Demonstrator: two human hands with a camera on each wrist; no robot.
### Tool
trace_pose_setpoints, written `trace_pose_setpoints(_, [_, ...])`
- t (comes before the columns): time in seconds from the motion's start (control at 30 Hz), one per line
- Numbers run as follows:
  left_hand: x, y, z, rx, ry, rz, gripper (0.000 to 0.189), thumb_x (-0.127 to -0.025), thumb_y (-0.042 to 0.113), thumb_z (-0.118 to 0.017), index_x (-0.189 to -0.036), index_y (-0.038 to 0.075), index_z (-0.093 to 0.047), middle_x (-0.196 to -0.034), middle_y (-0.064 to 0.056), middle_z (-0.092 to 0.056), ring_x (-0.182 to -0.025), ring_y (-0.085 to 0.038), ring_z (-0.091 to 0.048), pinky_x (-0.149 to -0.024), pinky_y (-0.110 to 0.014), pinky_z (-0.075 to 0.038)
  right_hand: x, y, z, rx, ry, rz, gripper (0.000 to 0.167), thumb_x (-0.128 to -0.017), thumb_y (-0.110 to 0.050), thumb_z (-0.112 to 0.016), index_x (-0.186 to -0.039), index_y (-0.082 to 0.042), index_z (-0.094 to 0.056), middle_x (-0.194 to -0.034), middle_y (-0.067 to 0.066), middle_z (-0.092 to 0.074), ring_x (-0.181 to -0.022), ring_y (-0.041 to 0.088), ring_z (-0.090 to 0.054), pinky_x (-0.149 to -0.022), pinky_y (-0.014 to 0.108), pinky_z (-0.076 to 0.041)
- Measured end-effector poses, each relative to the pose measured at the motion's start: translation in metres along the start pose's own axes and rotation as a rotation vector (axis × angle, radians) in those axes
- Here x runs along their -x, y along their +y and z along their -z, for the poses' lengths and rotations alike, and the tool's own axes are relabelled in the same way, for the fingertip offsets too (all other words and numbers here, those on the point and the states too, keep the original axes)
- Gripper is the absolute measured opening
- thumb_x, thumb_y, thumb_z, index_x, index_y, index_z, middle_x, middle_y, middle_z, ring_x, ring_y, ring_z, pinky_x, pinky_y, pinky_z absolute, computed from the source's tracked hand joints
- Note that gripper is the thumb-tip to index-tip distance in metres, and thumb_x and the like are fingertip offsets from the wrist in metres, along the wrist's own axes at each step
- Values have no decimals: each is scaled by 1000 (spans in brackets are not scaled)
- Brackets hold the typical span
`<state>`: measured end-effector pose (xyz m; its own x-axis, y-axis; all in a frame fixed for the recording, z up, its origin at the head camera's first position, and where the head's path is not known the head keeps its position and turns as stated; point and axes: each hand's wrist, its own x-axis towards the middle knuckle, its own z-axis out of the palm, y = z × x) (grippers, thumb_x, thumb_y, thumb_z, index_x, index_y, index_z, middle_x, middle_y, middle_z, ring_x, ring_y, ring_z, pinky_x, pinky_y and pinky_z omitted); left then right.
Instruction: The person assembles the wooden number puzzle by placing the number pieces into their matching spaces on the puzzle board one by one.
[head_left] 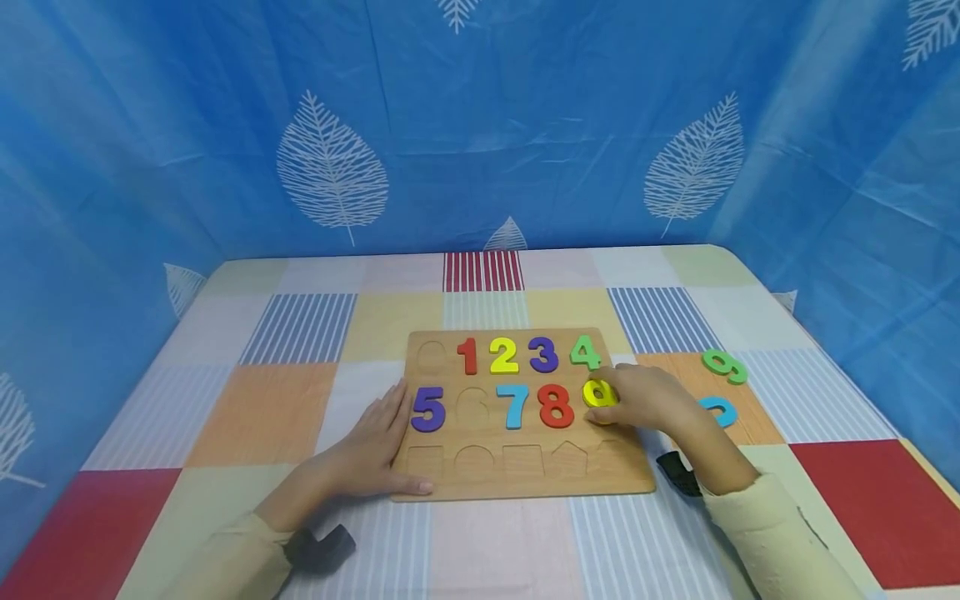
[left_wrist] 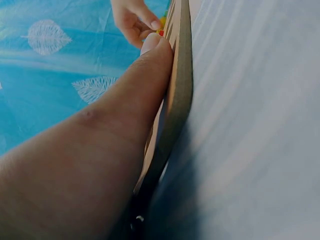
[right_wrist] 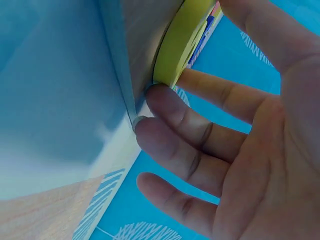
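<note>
I see the left hand [left_wrist: 90, 135], thumb [left_wrist: 157, 67] against the board [left_wrist: 183, 70], and beyond it the right hand [left_wrist: 132, 21] touching a yellow piece [left_wrist: 163, 21].

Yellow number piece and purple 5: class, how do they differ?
The yellow number piece is at its row's right end; the purple 5 is at the left end. The right hand holds and partly hides the yellow number piece; the purple 5 is fully visible. Both are in the wooden board's middle row.

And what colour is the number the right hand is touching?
The number is yellow; the head view shows it best.
</note>
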<state>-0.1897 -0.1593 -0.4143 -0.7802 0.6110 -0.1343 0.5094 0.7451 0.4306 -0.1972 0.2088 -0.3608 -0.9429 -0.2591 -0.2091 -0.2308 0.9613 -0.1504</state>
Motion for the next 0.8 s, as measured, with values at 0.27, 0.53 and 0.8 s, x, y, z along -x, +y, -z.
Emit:
trace_pose_setpoints(0.27, [1, -2, 4, -11, -11, 11, 123, -67, 70, -61, -144, -5, -1, -151, -23, 9, -140, -36, 4, -112, -52, -7, 0, 0, 4, -54, -52, 29, 68, -72, -42, -74, -124, -4, -54, -83, 2, -54, -71, 16, -45, -62, 30, -39])
trace_pose_setpoints(0.53, [1, -3, 3, -11, -9, 11, 123, -67, 71, -60, -144, -4, 0, -151, -22, 9, -140, -35, 5, -112, -52, -7, -3, 7, 5, -129, -80, 18, 64, -75, -37, -72, -126, -4, -52, -77, 2, -50, -69, 16, -45, -58, 28, -35])
trace_pose_setpoints(0.8, [-2, -3, -2, -6, 7, -24, 121, -68, 68, -61, -144, -6, -2, -151, -24, 7, -140, -37, 3, -111, -54, -9, 4, 42, 19, -180, -65, -84, 62, -84, -34, -63, -130, 3, -45, -101, 19, -61, -85, 28, -57, -71, 43, -49])
